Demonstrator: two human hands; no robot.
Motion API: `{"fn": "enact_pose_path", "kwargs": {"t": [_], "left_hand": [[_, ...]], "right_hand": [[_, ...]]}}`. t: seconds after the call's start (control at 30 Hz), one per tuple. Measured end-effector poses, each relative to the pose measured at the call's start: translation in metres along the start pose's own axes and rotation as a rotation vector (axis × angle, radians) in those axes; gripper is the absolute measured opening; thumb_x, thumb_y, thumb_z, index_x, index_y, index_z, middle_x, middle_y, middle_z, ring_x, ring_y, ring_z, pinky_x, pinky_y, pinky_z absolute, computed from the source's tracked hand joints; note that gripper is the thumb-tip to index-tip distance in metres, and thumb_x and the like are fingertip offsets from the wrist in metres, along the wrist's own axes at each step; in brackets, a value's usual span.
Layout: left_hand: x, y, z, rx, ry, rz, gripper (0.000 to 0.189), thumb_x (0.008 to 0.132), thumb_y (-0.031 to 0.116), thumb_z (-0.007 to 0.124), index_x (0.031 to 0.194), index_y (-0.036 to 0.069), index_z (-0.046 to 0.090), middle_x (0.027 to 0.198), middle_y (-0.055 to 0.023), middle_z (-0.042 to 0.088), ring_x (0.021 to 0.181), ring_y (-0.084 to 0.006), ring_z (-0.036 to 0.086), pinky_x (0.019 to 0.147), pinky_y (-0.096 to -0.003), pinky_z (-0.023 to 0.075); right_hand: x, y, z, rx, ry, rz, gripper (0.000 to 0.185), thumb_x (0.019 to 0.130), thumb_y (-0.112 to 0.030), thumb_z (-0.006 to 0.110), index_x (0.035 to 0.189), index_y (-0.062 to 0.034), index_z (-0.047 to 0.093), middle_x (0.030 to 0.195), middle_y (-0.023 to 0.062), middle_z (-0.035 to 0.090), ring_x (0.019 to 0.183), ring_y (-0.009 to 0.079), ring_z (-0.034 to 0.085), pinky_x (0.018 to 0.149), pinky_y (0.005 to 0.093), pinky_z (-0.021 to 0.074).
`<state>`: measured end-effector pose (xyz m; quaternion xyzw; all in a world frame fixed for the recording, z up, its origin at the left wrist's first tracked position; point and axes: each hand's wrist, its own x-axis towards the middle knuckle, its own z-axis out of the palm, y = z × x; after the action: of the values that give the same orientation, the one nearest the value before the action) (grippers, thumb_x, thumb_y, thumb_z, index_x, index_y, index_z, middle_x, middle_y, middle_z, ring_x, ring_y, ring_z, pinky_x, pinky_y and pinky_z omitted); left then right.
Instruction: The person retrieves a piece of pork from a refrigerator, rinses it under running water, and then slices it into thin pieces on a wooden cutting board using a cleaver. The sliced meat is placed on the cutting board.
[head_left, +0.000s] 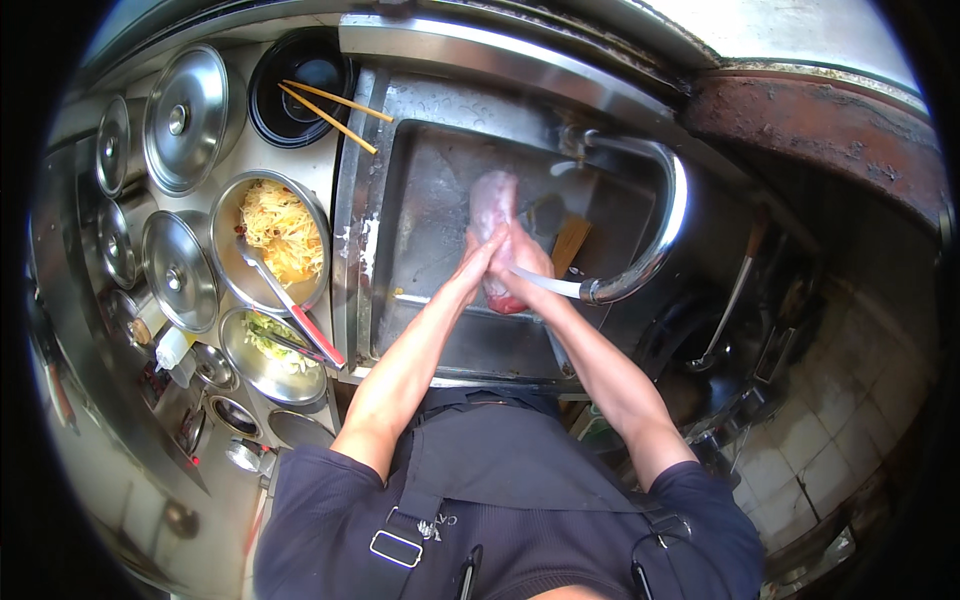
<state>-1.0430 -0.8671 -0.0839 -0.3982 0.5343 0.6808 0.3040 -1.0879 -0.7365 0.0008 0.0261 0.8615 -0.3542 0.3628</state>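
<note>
A long piece of raw meat (493, 196), pale pink with a red end toward me, lies lengthwise in the stainless-steel sink basin (420, 202). My left hand (481, 256) grips its left side, fingers stretched along the top. From the right, my right hand (529, 255) wraps the same piece, so both hands meet at its middle. The curved chrome faucet spout (675, 202) arches in from the right. A whitish stream of water (547, 283) runs from its end onto my right hand and wrist. Parts of the meat are hidden beneath my hands.
Wooden chopsticks (330, 112) span a black bowl (289, 94) and the sink edge. Left of the sink stand a steel bowl of shredded food (281, 225) with red-handled tongs (300, 311), a bowl of chopped greens (270, 345) and lidded pots (187, 120). A ladle (724, 315) rests right.
</note>
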Motion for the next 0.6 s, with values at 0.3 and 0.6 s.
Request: {"fn": "enact_pose_path", "kwargs": {"t": [0.3, 0.6], "left_hand": [[-0.020, -0.032, -0.031, -0.965, -0.405, -0.322, 0.058, 0.101, 0.047, 0.063, 0.139, 0.004, 0.059, 0.125, -0.0157, 0.069, 0.108, -0.0295, 0.071, 0.099, -0.0444, 0.0593], [-0.086, 0.000, -0.052, -0.961, -0.845, -0.588, 0.077, 0.103, 0.054, 0.051, 0.148, -0.008, 0.047, 0.137, -0.0282, 0.063, 0.118, -0.0416, 0.069, 0.108, -0.0550, 0.0543]], "right_hand": [[-0.044, -0.008, 0.040, 0.182, -0.060, -0.297, 0.070, 0.108, -0.036, 0.051, 0.165, -0.0012, 0.030, 0.171, 0.0261, 0.026, 0.160, 0.0427, 0.022, 0.130, 0.0527, 0.0162], [0.055, 0.041, 0.013, 0.425, -0.277, 0.040, 0.064, 0.106, -0.052, 0.056, 0.148, -0.0036, 0.056, 0.153, 0.0198, 0.055, 0.142, 0.0321, 0.051, 0.117, 0.0429, 0.0395]]}}
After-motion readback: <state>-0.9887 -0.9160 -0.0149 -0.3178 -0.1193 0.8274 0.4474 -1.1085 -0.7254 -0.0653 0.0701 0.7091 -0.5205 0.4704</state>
